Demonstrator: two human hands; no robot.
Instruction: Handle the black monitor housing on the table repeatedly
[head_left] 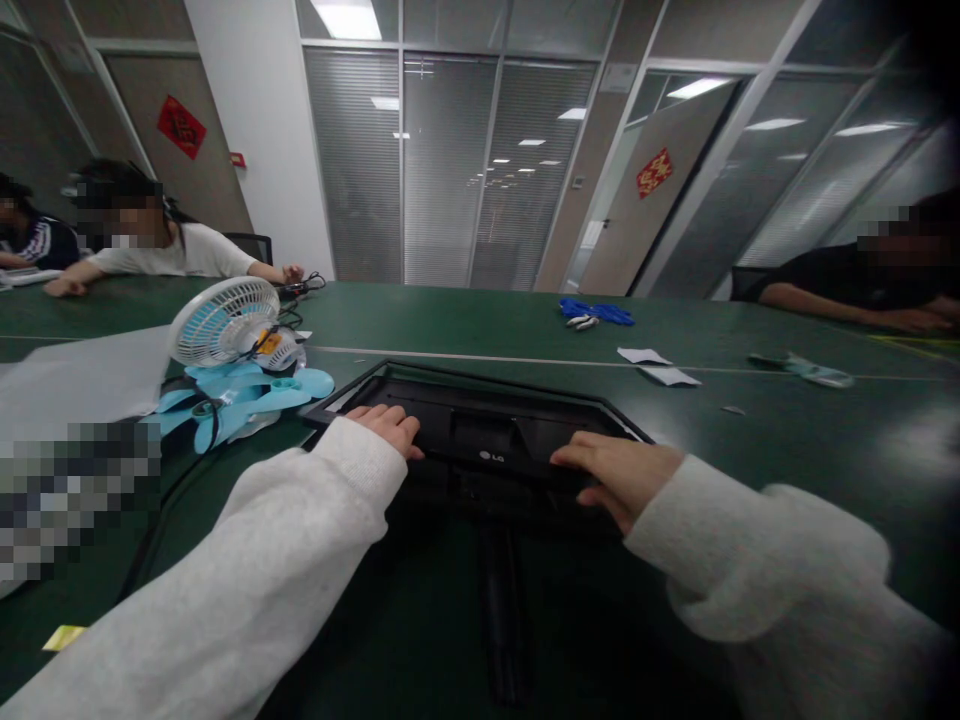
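A black LG monitor (484, 420) lies on the green table in front of me, its logo on the edge nearest me. Around its far side runs a thin black frame (510, 376) with a narrow gap inside it. My left hand (384, 430) grips the panel near its left end, fingers curled over the surface. At the right, my right hand (619, 472) pinches the near edge between thumb and fingers. A dark stand neck (501, 610) extends from below the logo toward me. The monitor's underside is hidden in shadow.
To the left stand a white desk fan (225, 325) and blue fan blades (255, 395), with a cable nearby. Blue gloves (598, 312), paper slips (660, 368) and a pale green tool-like item (817, 370) lie further off. Other people sit at both sides.
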